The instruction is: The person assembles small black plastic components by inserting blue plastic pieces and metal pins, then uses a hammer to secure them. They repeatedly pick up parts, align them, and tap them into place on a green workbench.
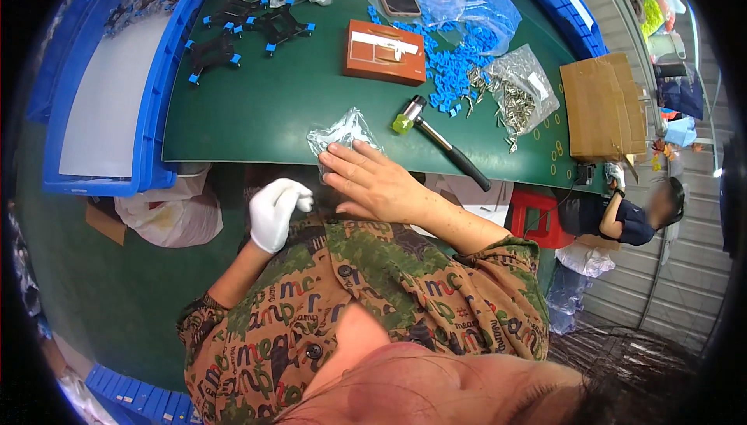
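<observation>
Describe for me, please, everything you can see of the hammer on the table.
The hammer lies on the green table, right of the right hand, with no hand touching it. Its head has a shiny silver middle, one black end and one translucent yellow-green end that looks like plastic. A silver shaft runs into a black grip, slanting toward the person, its tip at the table's near edge.
</observation>
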Available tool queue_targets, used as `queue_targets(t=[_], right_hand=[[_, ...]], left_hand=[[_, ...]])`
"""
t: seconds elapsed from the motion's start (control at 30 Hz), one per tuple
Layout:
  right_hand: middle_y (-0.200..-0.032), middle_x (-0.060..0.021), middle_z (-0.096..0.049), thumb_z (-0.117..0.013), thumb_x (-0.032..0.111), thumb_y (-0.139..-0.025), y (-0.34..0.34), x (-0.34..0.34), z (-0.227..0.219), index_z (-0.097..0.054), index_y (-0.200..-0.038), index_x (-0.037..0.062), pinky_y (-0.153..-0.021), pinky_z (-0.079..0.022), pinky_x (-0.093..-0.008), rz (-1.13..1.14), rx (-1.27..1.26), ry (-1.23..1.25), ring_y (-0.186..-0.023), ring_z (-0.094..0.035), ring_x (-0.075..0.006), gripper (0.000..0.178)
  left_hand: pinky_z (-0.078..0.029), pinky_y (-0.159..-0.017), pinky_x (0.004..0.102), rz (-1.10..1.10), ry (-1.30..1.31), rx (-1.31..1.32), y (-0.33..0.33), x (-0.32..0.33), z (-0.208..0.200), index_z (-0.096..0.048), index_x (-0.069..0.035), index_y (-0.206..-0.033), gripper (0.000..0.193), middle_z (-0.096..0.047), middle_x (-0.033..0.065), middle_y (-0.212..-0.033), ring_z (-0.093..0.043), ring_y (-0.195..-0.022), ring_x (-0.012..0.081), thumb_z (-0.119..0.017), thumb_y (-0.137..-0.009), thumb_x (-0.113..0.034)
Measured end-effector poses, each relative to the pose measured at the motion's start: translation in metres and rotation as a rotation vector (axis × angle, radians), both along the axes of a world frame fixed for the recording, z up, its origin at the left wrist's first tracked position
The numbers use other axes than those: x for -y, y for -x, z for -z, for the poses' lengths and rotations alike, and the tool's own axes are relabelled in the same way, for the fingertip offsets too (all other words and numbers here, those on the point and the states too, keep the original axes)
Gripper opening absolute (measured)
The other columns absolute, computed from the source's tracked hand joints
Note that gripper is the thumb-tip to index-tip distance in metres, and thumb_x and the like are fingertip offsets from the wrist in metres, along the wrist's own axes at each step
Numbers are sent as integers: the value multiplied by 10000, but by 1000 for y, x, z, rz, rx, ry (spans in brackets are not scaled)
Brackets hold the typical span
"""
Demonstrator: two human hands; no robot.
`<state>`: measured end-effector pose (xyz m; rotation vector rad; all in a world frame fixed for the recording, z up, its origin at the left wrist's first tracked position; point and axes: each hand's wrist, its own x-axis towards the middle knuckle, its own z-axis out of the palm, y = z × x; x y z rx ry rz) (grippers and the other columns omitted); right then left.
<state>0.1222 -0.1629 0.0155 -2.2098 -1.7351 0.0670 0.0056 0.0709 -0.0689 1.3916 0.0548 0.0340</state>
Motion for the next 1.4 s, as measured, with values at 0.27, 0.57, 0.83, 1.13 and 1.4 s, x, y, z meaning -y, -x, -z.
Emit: queue_targets(t=[0.27,0.57,0.83,1.13,1.4], right_hand=[[-1487,-102,-576,-742,233,-925,1,10,18,-669,-1228,78,-1226,-344,-515,-152,6,-90,-1462,-462,-281,348],[-997,-148,-654,-823,204,-831,5,19,0,-670,-1108,26,-802,-527,-423,414,-261,-531,-879,-652,-329,363],[-974,-53,-615,-850,201,-857,15,16,3,-631,-1234,29,-657,-504,-272,528,-600,-573,-743,-599,-126,469],[-1146,-105,-691,-787,202,-915,22,1,37,-726,-1095,10,-765,-546,-310,306,-513,-501,-958,-669,-203,270],[-1118,-89,-694,-776,193,-919,21,1,48,-715,-1146,13,-762,-530,-312,389,-646,-566,-883,-659,-198,296]], left_hand=[[-527,-994,362,100,1057,-456,-27,39,19,-561,-28,-1369,419,-666,118,-1284,-655,-1154,226,-482,-1113,-350],[-513,-801,255,32,178,-313,-23,43,-20,-706,-14,-1140,207,-719,16,-1011,-642,-872,89,-683,-1014,-177],[-540,-920,289,60,510,-206,-29,44,-34,-675,19,-1225,245,-715,75,-1176,-675,-1030,148,-683,-1005,-90],[-397,-1188,381,124,617,41,-31,59,-40,-486,49,-1492,489,-582,131,-1463,-551,-1351,235,-608,-1034,-71],[-440,-1119,359,108,730,-11,-39,62,-35,-540,-1,-1450,402,-610,95,-1405,-575,-1281,196,-575,-1066,-114]])
